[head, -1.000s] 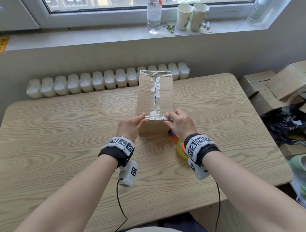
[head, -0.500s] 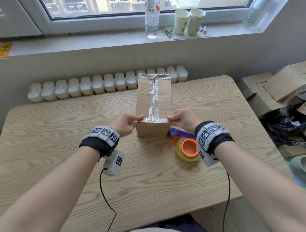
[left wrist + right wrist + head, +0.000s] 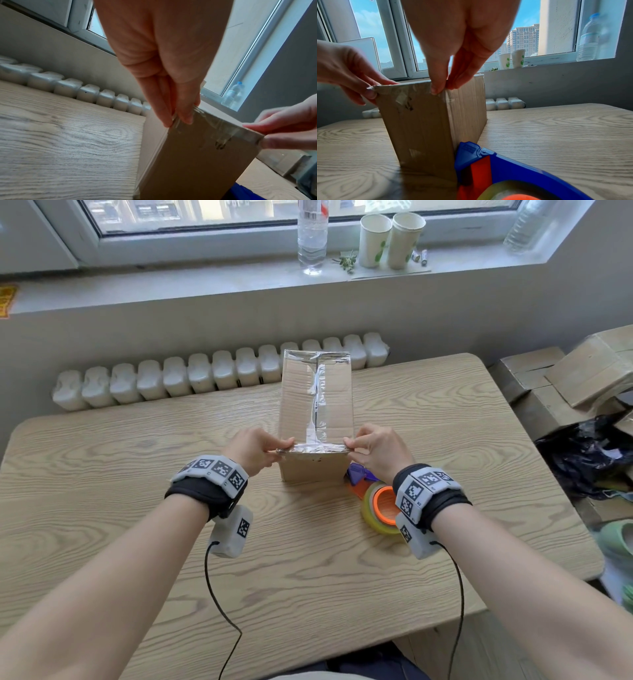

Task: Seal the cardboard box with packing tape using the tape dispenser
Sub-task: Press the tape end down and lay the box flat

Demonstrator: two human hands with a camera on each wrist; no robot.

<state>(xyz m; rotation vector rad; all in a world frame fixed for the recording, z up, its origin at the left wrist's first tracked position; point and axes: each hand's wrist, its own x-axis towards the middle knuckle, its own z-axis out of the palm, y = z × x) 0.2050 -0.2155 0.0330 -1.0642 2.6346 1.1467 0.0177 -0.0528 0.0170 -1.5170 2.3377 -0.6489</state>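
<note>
Both hands have slid apart along the near top edge of the cardboard box [image 3: 317, 402] since 1 s ago, when they sat close together by the middle seam, and the tape dispenser [image 3: 375, 498], then mostly hidden under the right wrist, now shows on the table [image 3: 102, 474] against the box's near right corner. The left hand [image 3: 255, 450] pinches the left end of that edge, thumb and fingers clamped on the crumpled clear packing tape [image 3: 211, 124] folded over the corner; the right hand [image 3: 378, 448] does the same at the right end, thumb in front and fingers on the side wall. The box stands mid-table, its top already covered in glossy tape with a wrinkled strip down the seam. This looks like the smoothing step, pressing the tape ends down onto the sides. Next would probably be rubbing the corners flat, or picking up the dispenser again if another strip is wanted; the creased tape may not stick cleanly. No brand or readable writing shows on the box or dispenser; the 2 paper cups [image 3: 390, 239] on the sill carry only green leaf marks.
</note>
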